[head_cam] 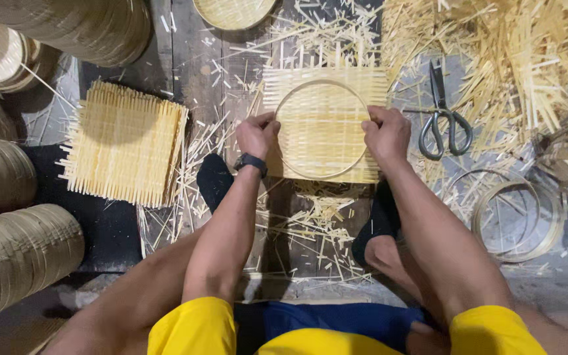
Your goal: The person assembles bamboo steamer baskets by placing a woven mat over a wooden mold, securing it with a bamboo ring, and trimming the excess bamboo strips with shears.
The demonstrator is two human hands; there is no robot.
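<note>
A square woven bamboo mat (323, 125) lay flat on the plank floor (185, 66), directly ahead of the seated person. On it sat a thin round hoop (283, 105). The left hand (256, 135) pinched the hoop's left edge, fingers closed; the right hand (386, 135) gripped its right edge likewise. Scissors (443, 118) lay just right of the mat.

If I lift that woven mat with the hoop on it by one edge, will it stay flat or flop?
The mat is thin woven strips, so it would probably sag and weigh little. Its loose ends stick out past the weave, so they may snag or fray. The hoop, pinned by the left hand and right hand, likely stiffens it only while held.
</note>
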